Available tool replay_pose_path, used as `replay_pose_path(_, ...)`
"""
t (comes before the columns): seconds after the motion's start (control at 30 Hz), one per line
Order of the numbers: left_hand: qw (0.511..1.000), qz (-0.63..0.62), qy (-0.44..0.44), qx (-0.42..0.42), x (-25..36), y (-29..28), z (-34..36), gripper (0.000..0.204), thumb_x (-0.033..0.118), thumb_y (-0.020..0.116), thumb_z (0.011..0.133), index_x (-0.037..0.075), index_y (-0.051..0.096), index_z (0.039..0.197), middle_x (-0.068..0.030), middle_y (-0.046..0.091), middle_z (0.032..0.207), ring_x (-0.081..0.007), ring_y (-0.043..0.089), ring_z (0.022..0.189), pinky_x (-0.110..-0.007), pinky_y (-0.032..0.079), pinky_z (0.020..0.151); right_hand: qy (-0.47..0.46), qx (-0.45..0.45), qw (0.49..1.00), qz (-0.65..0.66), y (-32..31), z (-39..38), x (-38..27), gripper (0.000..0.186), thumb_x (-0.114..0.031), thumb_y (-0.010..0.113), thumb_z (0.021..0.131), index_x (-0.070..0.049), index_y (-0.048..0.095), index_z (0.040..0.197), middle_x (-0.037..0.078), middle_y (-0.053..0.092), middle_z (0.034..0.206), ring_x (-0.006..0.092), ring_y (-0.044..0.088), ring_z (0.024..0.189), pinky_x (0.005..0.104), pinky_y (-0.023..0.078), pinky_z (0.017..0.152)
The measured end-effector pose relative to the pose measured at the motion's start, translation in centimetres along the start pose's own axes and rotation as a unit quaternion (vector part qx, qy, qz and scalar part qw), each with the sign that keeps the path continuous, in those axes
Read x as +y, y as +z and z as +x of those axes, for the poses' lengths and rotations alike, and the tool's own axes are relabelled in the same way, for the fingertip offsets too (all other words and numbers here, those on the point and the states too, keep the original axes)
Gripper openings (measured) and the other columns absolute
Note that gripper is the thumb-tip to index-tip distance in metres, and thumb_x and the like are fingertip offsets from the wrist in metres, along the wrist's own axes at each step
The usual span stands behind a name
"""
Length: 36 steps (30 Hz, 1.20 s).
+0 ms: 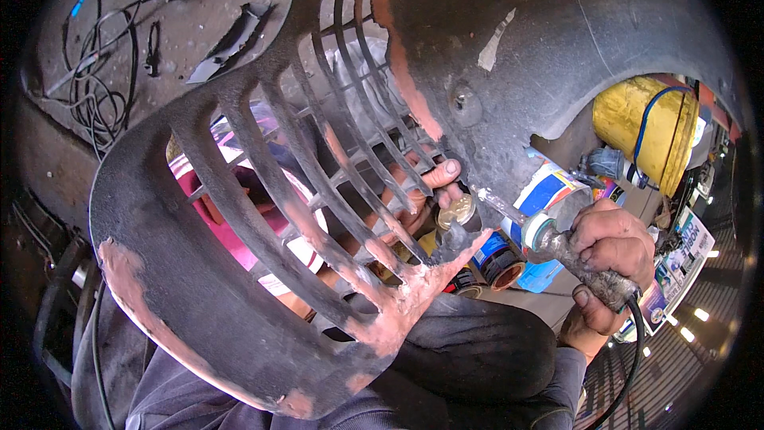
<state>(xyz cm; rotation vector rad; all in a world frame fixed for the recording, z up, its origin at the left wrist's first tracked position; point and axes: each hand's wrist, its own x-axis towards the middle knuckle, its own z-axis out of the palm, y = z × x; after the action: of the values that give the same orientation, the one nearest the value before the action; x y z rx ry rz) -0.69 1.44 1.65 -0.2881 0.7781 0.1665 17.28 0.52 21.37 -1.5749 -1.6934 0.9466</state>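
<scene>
A large dark grille panel [239, 215] with curved slats and patches of pinkish filler lies across my lap. My left hand [422, 191] reaches through from behind the slats, its thumb pressed on the panel's edge. My right hand [609, 251] grips the grey handle of a small rotary grinder [557, 247]. The grinder's shaft ends in a round brass-coloured wheel [455, 211], which sits against a slat end close to my left thumb. A black cord [633, 350] runs down from the tool's handle.
Small paint cans [501, 259] and a blue and white container [549, 191] sit below the panel. A yellow drum [637, 123] stands at the right. Coiled black cables [95, 87] and a dark trim piece [227, 44] lie on the concrete floor at upper left.
</scene>
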Motion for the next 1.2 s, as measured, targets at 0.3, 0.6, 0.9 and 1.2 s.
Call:
replay_pose_path(0.3, 0.997, 0.013, -0.076, 0.026, 1.2, 1.1, -2.0, 0.02, 0.024, 0.066, 0.094, 0.015, 0.055, 0.08, 0.0024, 0.052, 0.069, -0.0128, 0.054, 0.066, -0.036, 0.055, 0.069, -0.01, -0.002, 1.0, -0.012, 0.1, 0.2, 0.1, 0.038, -0.036, 0.073, 0.062, -0.007, 0.054, 0.077, 0.013, 0.057, 0.071, 0.0277, 0.054, 0.06, 0.0392, 0.046, 0.058)
replay_pose_path(0.6, 0.996, 0.034, -0.081, 0.004, 0.3, -0.2, -0.3, 0.026, 0.027, 0.065, 0.094, 0.013, 0.055, 0.075, 0.0015, 0.052, 0.064, -0.0143, 0.054, 0.059, -0.032, 0.051, 0.06, -0.007, 0.006, 1.0, -0.013, -0.1, -0.3, -0.1, 0.037, -0.036, 0.072, 0.06, -0.007, 0.053, 0.075, 0.012, 0.057, 0.07, 0.0277, 0.054, 0.059, 0.0388, 0.046, 0.057)
replay_pose_path(0.9, 0.996, 0.043, -0.072, 0.045, 1.5, 1.8, -2.5, 0.028, 0.03, 0.061, 0.097, 0.014, 0.056, 0.075, 0.002, 0.052, 0.066, -0.0108, 0.052, 0.062, -0.028, 0.05, 0.063, -0.018, 0.004, 1.0, 0.009, 0.0, -0.7, 0.6, 0.037, -0.034, 0.072, 0.058, -0.007, 0.054, 0.076, 0.013, 0.057, 0.071, 0.0279, 0.054, 0.06, 0.0394, 0.047, 0.058)
replay_pose_path(1.2, 0.998, 0.032, -0.042, 0.039, 0.7, 0.6, -0.8, 0.026, 0.029, 0.067, 0.093, 0.012, 0.057, 0.075, 0.0004, 0.055, 0.065, -0.0116, 0.053, 0.061, -0.029, 0.051, 0.059, -0.022, -0.018, 0.999, 0.022, -0.4, -0.5, 0.6, 0.036, -0.031, 0.073, 0.058, -0.007, 0.054, 0.077, 0.014, 0.058, 0.072, 0.0286, 0.055, 0.061, 0.0407, 0.048, 0.059)
